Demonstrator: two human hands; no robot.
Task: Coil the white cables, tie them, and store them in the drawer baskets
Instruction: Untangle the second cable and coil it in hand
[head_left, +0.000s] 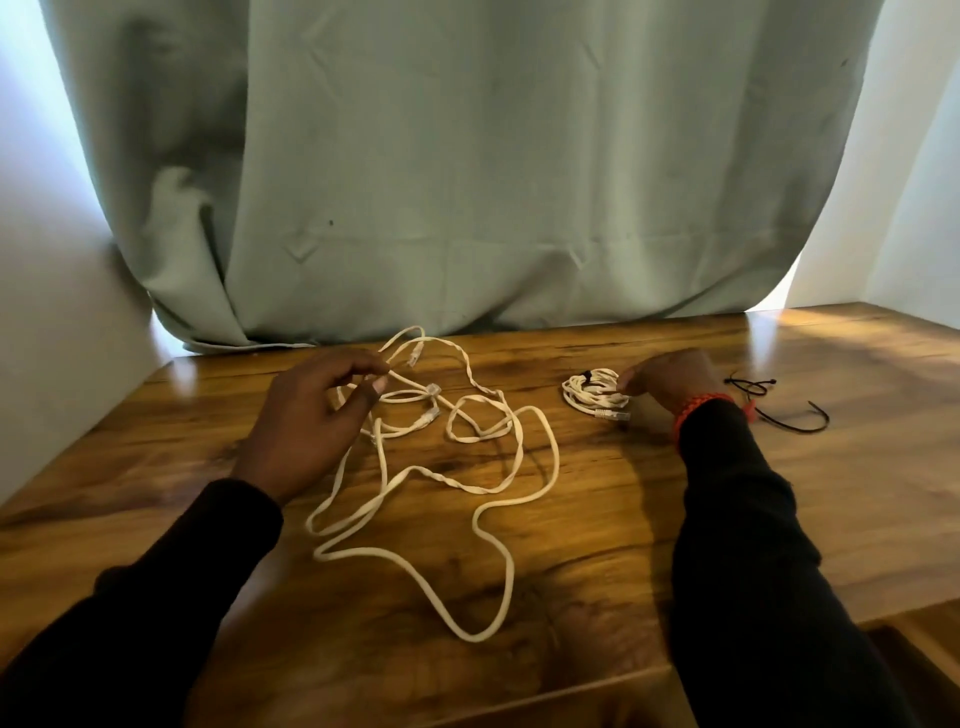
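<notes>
Loose white cables lie tangled across the middle of the wooden table, with several clear plugs near the far end. My left hand pinches a strand of this tangle between thumb and fingers at the far left. A small coiled white cable, bound with a black tie, sits to the right. My right hand grips the coil's right side with curled fingers.
Black ties lie on the table right of my right hand. A grey-green curtain hangs along the table's far edge. White walls stand at left and right. A lower wooden edge shows at the bottom right.
</notes>
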